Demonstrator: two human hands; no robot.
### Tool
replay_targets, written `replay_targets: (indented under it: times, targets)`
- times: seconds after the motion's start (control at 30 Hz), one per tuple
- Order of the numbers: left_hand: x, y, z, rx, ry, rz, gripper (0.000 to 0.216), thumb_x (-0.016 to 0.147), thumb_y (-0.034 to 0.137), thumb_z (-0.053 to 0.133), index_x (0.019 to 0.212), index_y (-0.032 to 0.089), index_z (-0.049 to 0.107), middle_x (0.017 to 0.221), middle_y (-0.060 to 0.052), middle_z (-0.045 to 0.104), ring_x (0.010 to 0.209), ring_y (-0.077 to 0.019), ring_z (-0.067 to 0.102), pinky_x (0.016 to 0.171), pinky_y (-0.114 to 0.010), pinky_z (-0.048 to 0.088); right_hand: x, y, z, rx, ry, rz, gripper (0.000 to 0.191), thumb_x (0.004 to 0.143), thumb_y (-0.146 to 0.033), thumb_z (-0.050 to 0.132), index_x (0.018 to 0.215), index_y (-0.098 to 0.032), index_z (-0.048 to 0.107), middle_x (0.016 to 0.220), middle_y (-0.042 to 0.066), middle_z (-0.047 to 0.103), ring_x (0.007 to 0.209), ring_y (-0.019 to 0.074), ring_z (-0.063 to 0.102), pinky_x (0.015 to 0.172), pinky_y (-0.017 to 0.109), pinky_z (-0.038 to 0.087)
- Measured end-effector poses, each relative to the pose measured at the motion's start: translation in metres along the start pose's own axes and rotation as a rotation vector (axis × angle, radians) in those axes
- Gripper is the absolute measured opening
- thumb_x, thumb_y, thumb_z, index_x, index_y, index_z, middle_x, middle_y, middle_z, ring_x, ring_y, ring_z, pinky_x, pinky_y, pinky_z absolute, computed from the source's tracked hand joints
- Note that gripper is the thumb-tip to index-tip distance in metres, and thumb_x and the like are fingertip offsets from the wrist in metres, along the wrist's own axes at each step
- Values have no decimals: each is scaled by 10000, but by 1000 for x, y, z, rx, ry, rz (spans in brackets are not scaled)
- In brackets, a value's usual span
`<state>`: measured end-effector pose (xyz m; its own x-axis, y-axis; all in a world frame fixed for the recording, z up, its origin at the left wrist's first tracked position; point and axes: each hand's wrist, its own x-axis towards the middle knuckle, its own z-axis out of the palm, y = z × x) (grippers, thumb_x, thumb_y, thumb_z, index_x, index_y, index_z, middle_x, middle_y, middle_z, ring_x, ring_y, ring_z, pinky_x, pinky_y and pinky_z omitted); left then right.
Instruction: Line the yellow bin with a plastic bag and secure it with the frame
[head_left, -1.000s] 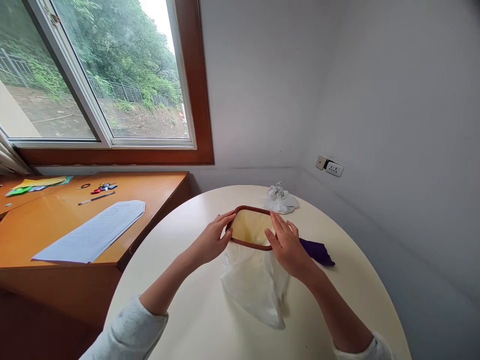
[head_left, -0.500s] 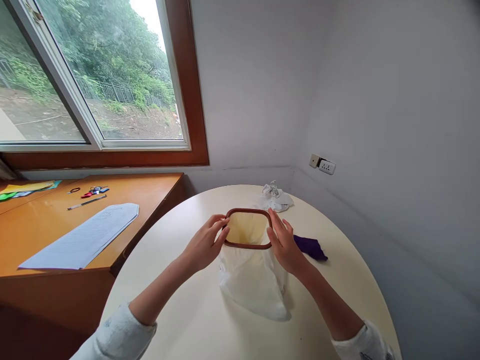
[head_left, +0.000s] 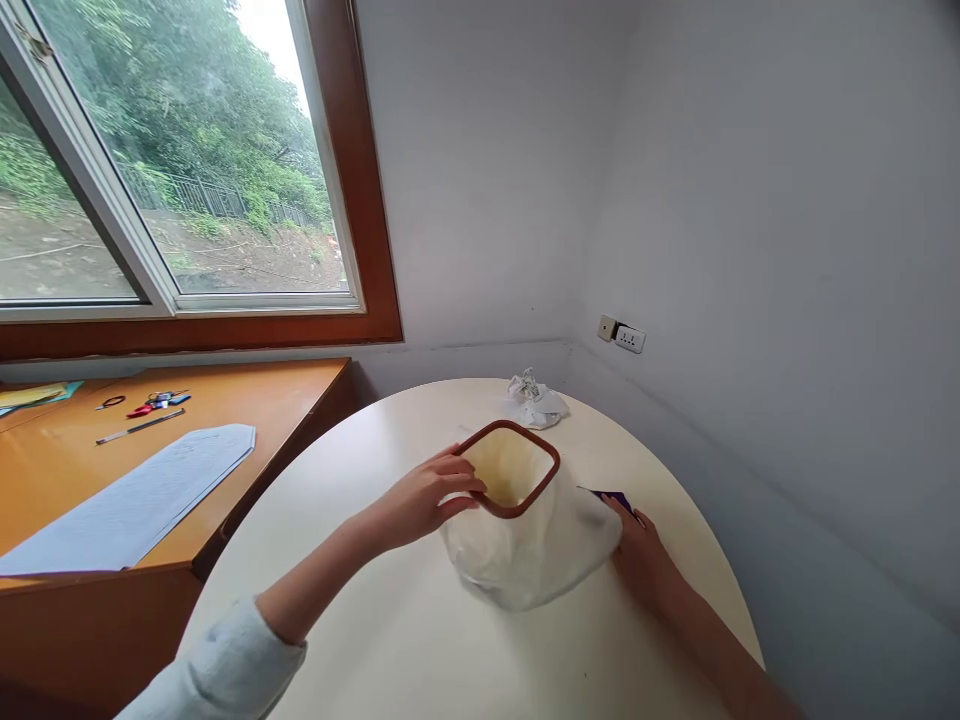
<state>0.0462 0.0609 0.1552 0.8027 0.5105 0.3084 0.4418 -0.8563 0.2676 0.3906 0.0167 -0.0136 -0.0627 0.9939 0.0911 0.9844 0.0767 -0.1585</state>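
A small trash bin with a brown rim [head_left: 556, 462] stands on the round table, tilted and turned, lined with a whitish plastic bag [head_left: 517, 575] that hangs over its outside. My left hand [head_left: 431, 495] grips the left side of the rim, fingers inside and thumb outside. To the right, my right hand [head_left: 641, 550] is partly blurred and reaches over a dark purple cloth-like piece [head_left: 616, 497], covering most of it. The bag's bulging right edge comes close to that hand; whether its fingers hold anything is hidden.
A crumpled white plastic bag [head_left: 536, 400] lies at the back of the round table [head_left: 360, 620]. On the wooden desk [head_left: 262, 395] at left are paper sheets [head_left: 142, 500], a pen [head_left: 140, 427] and a bunch of keys [head_left: 159, 402]. Walls meet behind the table.
My right hand has left the rim and moved right and down to the purple piece. The bin has turned and tilted, and its bag now swings out rightward. The view has shifted slightly right.
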Motion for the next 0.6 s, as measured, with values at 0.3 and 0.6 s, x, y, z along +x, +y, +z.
replay_targets:
  times: [0.3,0.6]
  targets:
    - [108,35,78,177,171,-72,257,916,321,437,999,212,655,830,-33,645,742,-164,611,682,-289,434,-80,12,1,54,113,11,499,854,-150,272,1311,-182,467,1383,49,449,1294,190,387,1093,431,283]
    - [185,53,114,187,186,-84,222,888,286,481,967,168,652,848,-49,640,784,-205,626,703,-334,458,-71,-1,-5,61,88,-23,490,842,-114,264,1269,-175,497,1375,58,458,1290,183,393,1082,444,310]
